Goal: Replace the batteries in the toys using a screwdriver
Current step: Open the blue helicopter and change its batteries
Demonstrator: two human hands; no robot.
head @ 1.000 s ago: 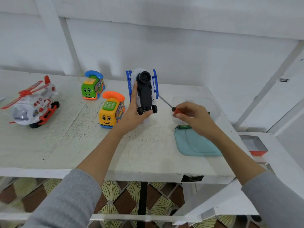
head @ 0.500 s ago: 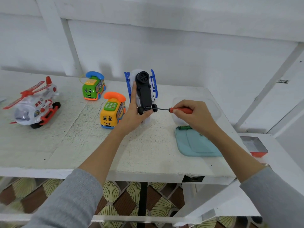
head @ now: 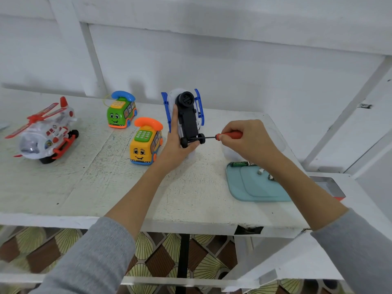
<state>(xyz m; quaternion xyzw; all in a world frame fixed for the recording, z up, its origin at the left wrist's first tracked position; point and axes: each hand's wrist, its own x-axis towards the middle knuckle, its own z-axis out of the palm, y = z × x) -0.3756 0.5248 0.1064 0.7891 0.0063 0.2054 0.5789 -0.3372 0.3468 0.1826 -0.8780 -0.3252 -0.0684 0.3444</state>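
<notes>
White table [head: 89,187] carries all items; your left hand [head: 177,143] grips the blue-and-white toy [head: 186,117] stood on end, black underside facing you, thumb up its left side; your right hand [head: 246,141] pinches the screwdriver [head: 228,135] by its orange handle, shaft level, tip at the toy's lower wheels; a battery [head: 238,164] lies on the teal tray [head: 254,187] beneath your right wrist.

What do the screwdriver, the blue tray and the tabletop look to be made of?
Screwdriver: dark, thin shaft, likely metal; orange handle looks like smooth plastic, mostly hidden in the right hand.
Blue tray: matte pale teal, rounded corners, probably plastic or silicone; I cannot tell which.
Tabletop: white paint, scuffed and speckled, chipped at the front edge; likely painted wood.
</notes>
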